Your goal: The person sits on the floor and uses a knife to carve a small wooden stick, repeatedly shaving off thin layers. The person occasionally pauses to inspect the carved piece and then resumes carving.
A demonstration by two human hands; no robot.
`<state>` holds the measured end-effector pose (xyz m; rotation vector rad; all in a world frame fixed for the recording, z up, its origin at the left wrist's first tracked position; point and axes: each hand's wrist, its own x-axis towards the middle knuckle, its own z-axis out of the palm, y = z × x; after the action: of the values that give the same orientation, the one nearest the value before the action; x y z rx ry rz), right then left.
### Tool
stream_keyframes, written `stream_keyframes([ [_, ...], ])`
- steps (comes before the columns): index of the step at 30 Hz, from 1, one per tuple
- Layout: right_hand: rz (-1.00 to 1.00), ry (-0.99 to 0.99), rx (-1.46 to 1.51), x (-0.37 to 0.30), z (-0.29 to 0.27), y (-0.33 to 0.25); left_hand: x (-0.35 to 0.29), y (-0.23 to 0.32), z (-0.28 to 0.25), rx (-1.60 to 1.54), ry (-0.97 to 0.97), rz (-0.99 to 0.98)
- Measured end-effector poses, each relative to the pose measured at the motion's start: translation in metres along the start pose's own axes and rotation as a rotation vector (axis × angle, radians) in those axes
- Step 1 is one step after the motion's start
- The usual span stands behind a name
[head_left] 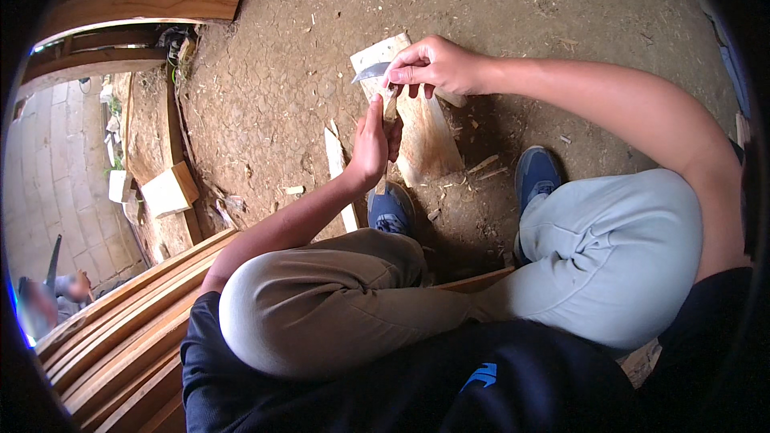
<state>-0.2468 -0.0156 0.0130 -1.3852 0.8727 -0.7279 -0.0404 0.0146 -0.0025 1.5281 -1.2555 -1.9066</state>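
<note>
My right hand (437,66) is closed around a knife, and its curved grey blade (370,72) sticks out to the left of the fingers. The handle is mostly hidden in my grip. My left hand (373,143) is wrapped around a thin wooden stick (391,106), thumb pointing up toward the blade. The stick's upper end reaches my right fingertips; whether the blade touches it I cannot tell. Both hands are above a pale slab of wood (429,140) lying on the dirt floor in front of my feet.
A narrow pale wood strip (334,156) lies left of the slab, with shavings and chips around. Stacked boards (132,329) fill the lower left, and curved planks (152,8) the upper left. A wood block (170,190) rests on a beam. A person (52,301) is at far left.
</note>
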Motion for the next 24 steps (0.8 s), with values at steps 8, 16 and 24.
stream_keyframes([
  [8, 0.064, 0.003, 0.153, 0.002, 0.004, 0.0, -0.001, 0.001, -0.003, -0.093, -0.083, -0.137],
  [16, -0.029, 0.014, -0.011, 0.0, 0.008, -0.003, -0.002, 0.002, -0.003, -0.192, -0.337, -0.129],
  [24, 0.074, 0.032, 0.175, -0.001, 0.011, -0.003, 0.0, 0.002, -0.002, -0.199, -0.336, -0.077],
])
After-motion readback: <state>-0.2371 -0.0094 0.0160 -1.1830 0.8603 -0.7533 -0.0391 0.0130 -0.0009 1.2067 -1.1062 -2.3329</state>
